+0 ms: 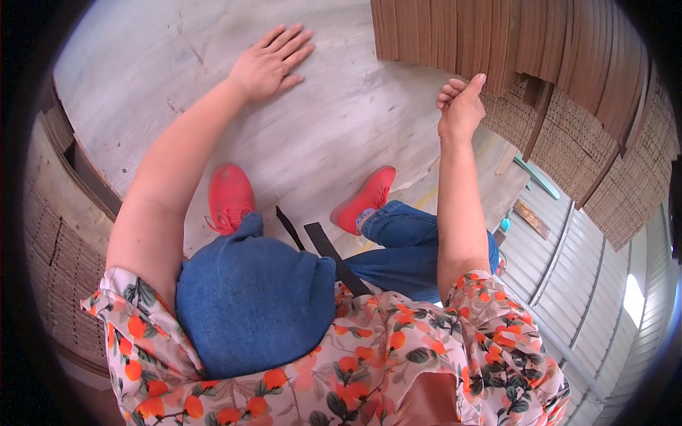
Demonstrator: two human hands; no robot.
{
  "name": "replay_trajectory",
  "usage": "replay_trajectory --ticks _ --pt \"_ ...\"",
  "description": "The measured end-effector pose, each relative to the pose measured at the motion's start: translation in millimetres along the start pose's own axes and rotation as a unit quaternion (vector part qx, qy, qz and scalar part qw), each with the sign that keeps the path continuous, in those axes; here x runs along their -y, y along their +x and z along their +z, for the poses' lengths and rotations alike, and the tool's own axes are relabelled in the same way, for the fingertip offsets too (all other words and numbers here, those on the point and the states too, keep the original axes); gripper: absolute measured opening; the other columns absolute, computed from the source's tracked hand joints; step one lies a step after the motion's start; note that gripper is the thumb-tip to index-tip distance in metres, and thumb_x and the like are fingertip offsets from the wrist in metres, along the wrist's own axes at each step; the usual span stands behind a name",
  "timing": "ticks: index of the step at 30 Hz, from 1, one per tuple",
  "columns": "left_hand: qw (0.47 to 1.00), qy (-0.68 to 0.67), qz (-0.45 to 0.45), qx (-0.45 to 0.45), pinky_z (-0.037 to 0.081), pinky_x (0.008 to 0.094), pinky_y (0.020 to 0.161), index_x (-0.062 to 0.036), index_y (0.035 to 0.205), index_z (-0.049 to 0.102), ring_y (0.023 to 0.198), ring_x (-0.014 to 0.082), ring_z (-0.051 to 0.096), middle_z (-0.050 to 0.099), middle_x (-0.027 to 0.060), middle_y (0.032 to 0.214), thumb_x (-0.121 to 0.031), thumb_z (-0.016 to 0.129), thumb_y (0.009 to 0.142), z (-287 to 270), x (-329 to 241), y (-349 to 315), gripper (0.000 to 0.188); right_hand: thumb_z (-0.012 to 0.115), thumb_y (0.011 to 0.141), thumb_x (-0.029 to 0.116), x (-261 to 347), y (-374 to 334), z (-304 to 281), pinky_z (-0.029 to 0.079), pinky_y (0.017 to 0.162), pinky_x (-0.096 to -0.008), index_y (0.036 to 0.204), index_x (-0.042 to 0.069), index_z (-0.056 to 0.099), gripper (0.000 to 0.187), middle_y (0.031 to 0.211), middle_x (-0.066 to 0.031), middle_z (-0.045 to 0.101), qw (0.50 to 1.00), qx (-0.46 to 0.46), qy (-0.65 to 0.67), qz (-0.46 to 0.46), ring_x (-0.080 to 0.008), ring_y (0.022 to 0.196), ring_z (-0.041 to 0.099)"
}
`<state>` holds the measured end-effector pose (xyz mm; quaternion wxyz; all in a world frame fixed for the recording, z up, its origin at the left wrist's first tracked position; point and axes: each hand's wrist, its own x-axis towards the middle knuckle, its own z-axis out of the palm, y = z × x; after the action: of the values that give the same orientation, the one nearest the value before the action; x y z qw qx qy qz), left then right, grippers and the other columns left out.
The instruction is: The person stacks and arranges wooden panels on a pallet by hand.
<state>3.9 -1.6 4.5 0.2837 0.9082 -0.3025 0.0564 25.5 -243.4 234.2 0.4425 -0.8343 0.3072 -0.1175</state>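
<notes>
The left hand (pixel 266 71) is spread over the pale floor (pixel 142 64), palm turned down, and grasps nothing that I can see; whether it presses on the floor or only hangs above it, I cannot tell. The right hand (pixel 462 110) has its fingers folded in and the thumb up, just beside the lower edge of the brown cardboard (pixel 447 32), which is stacked at the upper right. Nothing shows in this hand, but I cannot tell if something thin is pinched there, nor if the thumb touches the stack. The sheets have uneven edges, so in my judgement a careless pull at one corner could make several slide together, or a sharp edge could cut the bare fingers. The loose black strap (pixel 327 255) hangs near the red shoes (pixel 232 199) (one foot is turned sideways), and it could perhaps catch a leg. As for containers, I can make out none with contents: the cardboard and the second stack (pixel 64 263) at the left look flat, and whether they are folded boxes is not clear.
</notes>
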Motion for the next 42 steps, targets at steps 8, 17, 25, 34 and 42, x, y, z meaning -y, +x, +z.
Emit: replay_trajectory --ticks 8,17,25,34,42 --pt "0.999 -0.019 -0.011 0.042 0.012 0.0369 0.113 -0.0097 0.137 0.033 0.137 0.0207 0.017 0.026 0.0057 0.146 -0.045 0.04 0.09 -1.6 -1.2 -9.8 0.06 0.044 0.09 0.052 -6.0 -12.9 1.0 0.038 0.046 -0.0246 0.076 -0.001 0.055 0.057 0.063 -0.0063 0.054 1.0 0.012 -0.022 0.008 -0.0129 0.049 0.048" --pt "1.0 -0.029 0.003 -0.005 0.014 0.038 0.112 -0.0085 0.135 0.036 0.136 0.0225 0.021 0.029 0.0077 0.145 -0.042 0.047 0.088 -5.6 0.8 -2.7 0.059 0.052 0.092 0.034 -54.1 -8.5 -10.3 0.041 0.049 -0.0235 0.087 0.0 0.058 0.035 0.072 -0.0057 0.058 0.988 0.12 -0.096 0.023 -0.0114 0.058 0.054" --pt "0.999 -0.041 0.003 -0.007 0.015 0.0384 0.112 -0.0083 0.134 0.038 0.136 0.0219 0.021 0.029 0.0074 0.144 -0.039 0.053 0.085 -3.2 3.5 -1.5 0.059 0.056 0.084 0.022 -112.0 -7.2 29.1 0.045 0.084 -0.0405 0.123 0.001 0.048 0.046 0.107 -0.0199 0.06 0.828 0.212 -0.488 -0.175 -0.0373 0.09 0.06" --pt "0.999 -0.046 -0.006 0.001 0.017 0.0382 0.112 -0.0081 0.131 0.041 0.135 0.0219 0.024 0.032 0.007 0.143 -0.038 0.056 0.083 -7.7 1.9 0.0 0.058 0.061 0.087 0.023 -119.5 19.9 64.2 0.047 0.052 -0.0282 0.098 0.001 0.059 0.025 0.088 -0.0071 0.061 0.974 0.128 -0.077 0.173 -0.0177 0.07 0.06" --pt "0.996 -0.092 0.002 -0.017 0.018 0.0419 0.11 -0.0028 0.129 0.041 0.131 0.0296 0.029 0.038 0.0151 0.137 -0.04 0.052 0.082 -14.9 0.3 -4.4 0.061 0.064 0.084 0.012 -120.5 27.5 94.2 0.041 0.045 -0.0252 0.086 -0.003 0.057 0.016 0.072 -0.0057 0.057 0.985 0.017 0.071 0.158 -0.0124 0.056 0.051"
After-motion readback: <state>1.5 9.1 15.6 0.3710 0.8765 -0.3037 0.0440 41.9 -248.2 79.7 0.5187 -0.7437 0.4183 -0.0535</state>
